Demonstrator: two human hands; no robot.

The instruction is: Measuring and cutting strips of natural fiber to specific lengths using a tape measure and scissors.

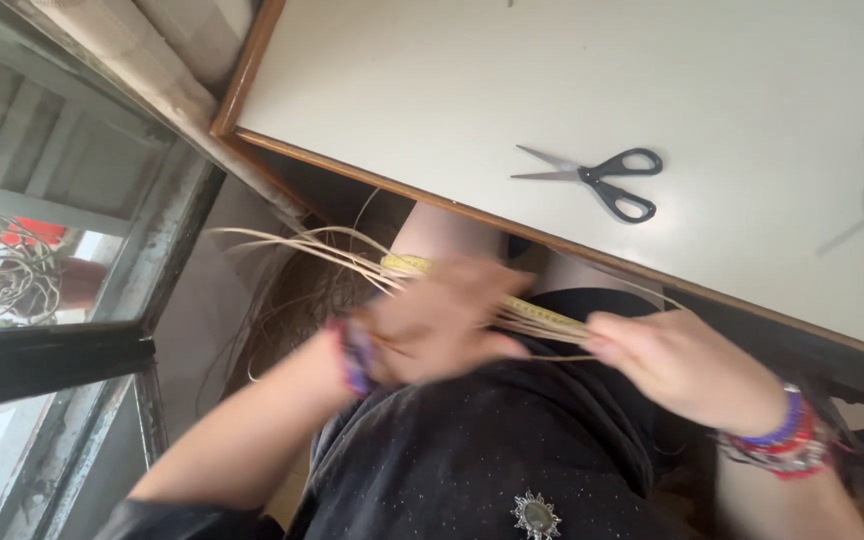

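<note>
The left hand (432, 325) is blurred, below the near edge of the table (752, 90). Its fingers curl over a bundle of pale straws (542, 322), and the grip looks closed on them, though the blur hides how tightly. A yellow tape (422, 265) runs along with the straws under this hand and shows again between the two hands. A purple band (355, 355) sits at the left wrist.

The right hand (677, 365) is just right of the left one, also below the table edge. Its fingers (607, 340) pinch narrowly on the right end of the straws, holding them. Red and blue bracelets (782, 435) circle the right wrist.

The straws lie roughly level between the hands, over the person's lap and off the table. Loose ends fan out to the left past the left hand (thin, bending strands), toward the window (52, 270) that stands left of the table.

On the table, well above the hands, lies a pair of scissors (597, 180) with black handles, blades slightly parted and pointing left. They are apart from both hands.

Below the hands is dark clothing (472, 460) with a small metal brooch (536, 515) pinned on it.
</note>
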